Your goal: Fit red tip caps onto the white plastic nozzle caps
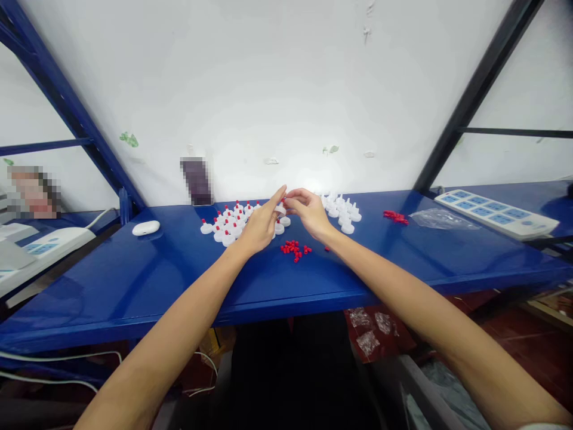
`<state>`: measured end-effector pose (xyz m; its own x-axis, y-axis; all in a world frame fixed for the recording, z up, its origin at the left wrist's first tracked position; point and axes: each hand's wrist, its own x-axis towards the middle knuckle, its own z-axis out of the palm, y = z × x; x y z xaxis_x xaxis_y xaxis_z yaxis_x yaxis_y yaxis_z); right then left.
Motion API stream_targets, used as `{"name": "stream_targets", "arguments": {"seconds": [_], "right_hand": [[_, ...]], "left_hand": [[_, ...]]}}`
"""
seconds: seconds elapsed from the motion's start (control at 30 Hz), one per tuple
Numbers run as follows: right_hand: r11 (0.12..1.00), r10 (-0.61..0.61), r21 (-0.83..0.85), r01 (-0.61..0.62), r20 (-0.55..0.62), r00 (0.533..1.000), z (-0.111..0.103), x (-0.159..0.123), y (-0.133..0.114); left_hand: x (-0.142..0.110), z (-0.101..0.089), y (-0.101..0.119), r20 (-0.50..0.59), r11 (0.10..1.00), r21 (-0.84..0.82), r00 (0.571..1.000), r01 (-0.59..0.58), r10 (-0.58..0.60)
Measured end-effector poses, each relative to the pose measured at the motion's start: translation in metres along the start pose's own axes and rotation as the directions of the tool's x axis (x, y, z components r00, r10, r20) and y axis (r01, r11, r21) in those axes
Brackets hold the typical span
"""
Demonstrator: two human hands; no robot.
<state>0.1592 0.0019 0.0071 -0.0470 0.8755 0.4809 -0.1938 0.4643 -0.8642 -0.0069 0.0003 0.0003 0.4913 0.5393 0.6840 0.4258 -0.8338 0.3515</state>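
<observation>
My left hand (258, 228) is closed around a white nozzle cap (280, 210), which it holds just above the blue table. Over that cap, the fingers of my right hand (312, 214) pinch at a small red tip (283, 202); the fingertips partly cover it. Several white nozzle caps with red tips (231, 224) stand upright to the left, partly behind my left hand. Beyond my right hand are several white nozzle caps without red tips (344, 210). A loose scatter of small red tips (292, 248) lies on the table in front of both hands.
Farther right are more red tips (395, 217), a clear plastic bag (441, 220) and a white power strip (501, 213). At left lies a white earbud case (146, 228). A blurred phone (197, 181) leans against the wall. Blue metal posts (74, 101) frame the table (179, 280).
</observation>
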Motion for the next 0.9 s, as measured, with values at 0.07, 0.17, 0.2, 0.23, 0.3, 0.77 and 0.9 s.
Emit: {"name": "stream_targets", "arguments": {"seconds": [0.07,0.17,0.2,0.23,0.3,0.77,0.9], "right_hand": [[0.997,0.043,0.071,-0.043,-0.001,0.999,-0.001,0.001,-0.002],[0.99,0.081,0.118,-0.082,0.013,0.997,-0.004,0.001,-0.004],[0.989,0.082,0.118,-0.084,0.023,0.996,-0.005,0.001,-0.005],[0.989,0.08,0.119,-0.083,0.032,0.996,-0.006,0.0,-0.005],[0.988,0.08,0.127,-0.085,0.042,0.996,-0.006,0.0,-0.006],[0.955,0.185,0.218,-0.2,0.085,0.979,-0.01,0.003,-0.004],[0.956,0.185,0.212,-0.202,0.095,0.978,-0.011,0.003,-0.006]], "left_hand": [[0.0,0.0,-0.001,0.007,1.0,0.011,1.0,-0.002,0.002],[0.0,0.0,-0.002,-0.002,0.999,0.036,1.0,-0.008,0.008],[0.0,0.001,-0.002,-0.015,0.999,0.043,1.0,-0.013,0.013],[0.0,0.001,-0.002,-0.031,0.999,0.051,0.999,-0.016,0.018],[0.001,0.001,-0.002,-0.063,0.998,0.069,0.998,-0.007,0.012],[0.002,-0.002,0.003,-0.065,0.996,0.037,0.994,0.087,-0.084],[0.002,-0.002,0.004,-0.085,0.992,0.009,0.988,0.127,-0.126]]}}
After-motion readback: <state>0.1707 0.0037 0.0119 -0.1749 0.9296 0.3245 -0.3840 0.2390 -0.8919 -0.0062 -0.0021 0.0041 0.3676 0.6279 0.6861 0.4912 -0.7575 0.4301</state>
